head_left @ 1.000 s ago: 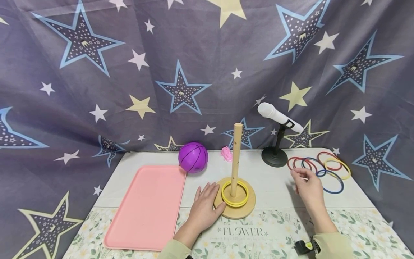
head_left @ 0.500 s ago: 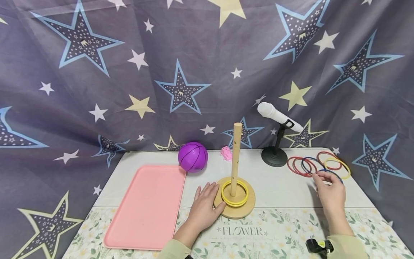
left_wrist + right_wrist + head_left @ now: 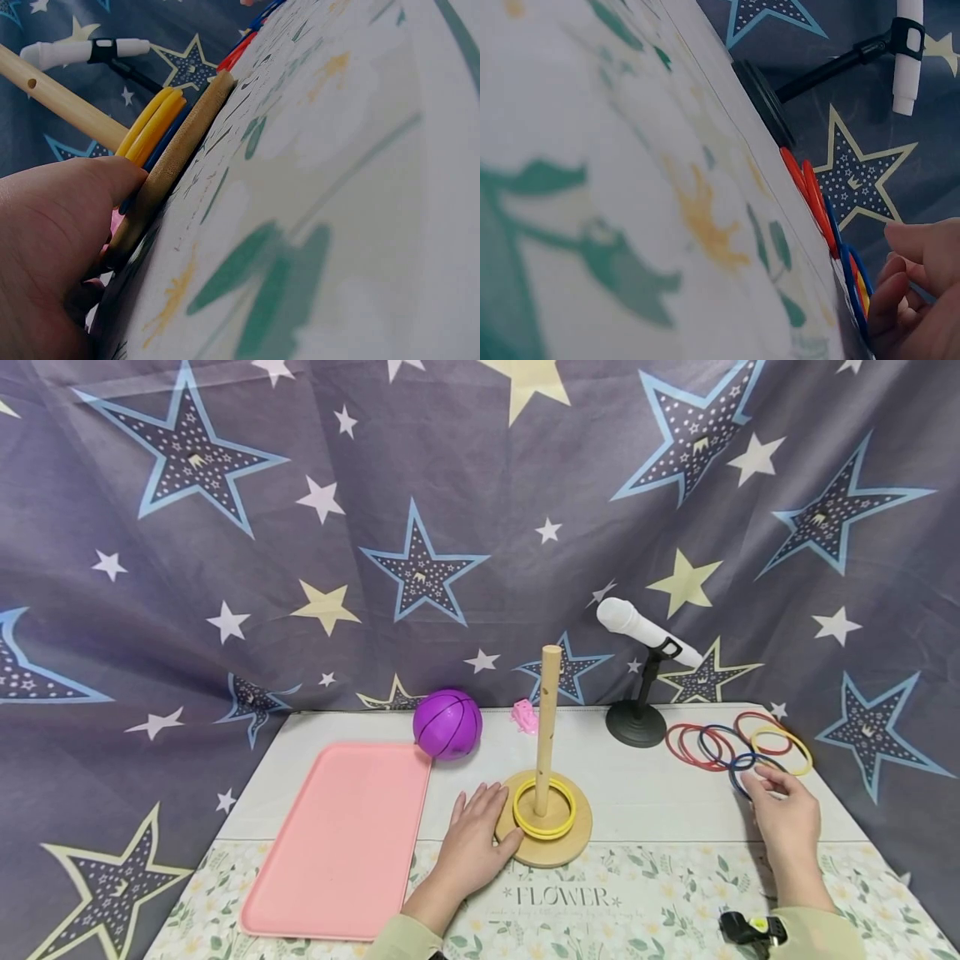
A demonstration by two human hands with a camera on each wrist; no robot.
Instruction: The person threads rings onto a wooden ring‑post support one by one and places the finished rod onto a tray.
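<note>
My left hand [image 3: 477, 839] lies with fingers fairly straight against the left edge of a round wooden base [image 3: 546, 853], thumb at its rim. A wooden peg [image 3: 548, 727] rises from the base. Two yellow rings [image 3: 545, 833] lie around its foot; in the left wrist view a blue ring [image 3: 166, 135] shows under them. At the right, my right hand [image 3: 787, 814] pinches the near blue ring [image 3: 737, 785], which looks tilted. In the right wrist view the fingers of my right hand [image 3: 922, 289] curl at that blue ring [image 3: 853, 289]; their contact is partly hidden.
Beyond my right hand lie red rings [image 3: 693, 762], another blue ring [image 3: 705, 745] and a yellow ring [image 3: 807, 760]. A white microphone [image 3: 637, 625] on a black stand [image 3: 636, 724], a purple ball [image 3: 447, 725], a pink toy [image 3: 525, 717] and a pink tray [image 3: 337, 843] share the table.
My right hand has moved right and slightly nearer, from beside the red rings to the near blue ring, which has shifted and tilted. My left hand has stayed at the base.
</note>
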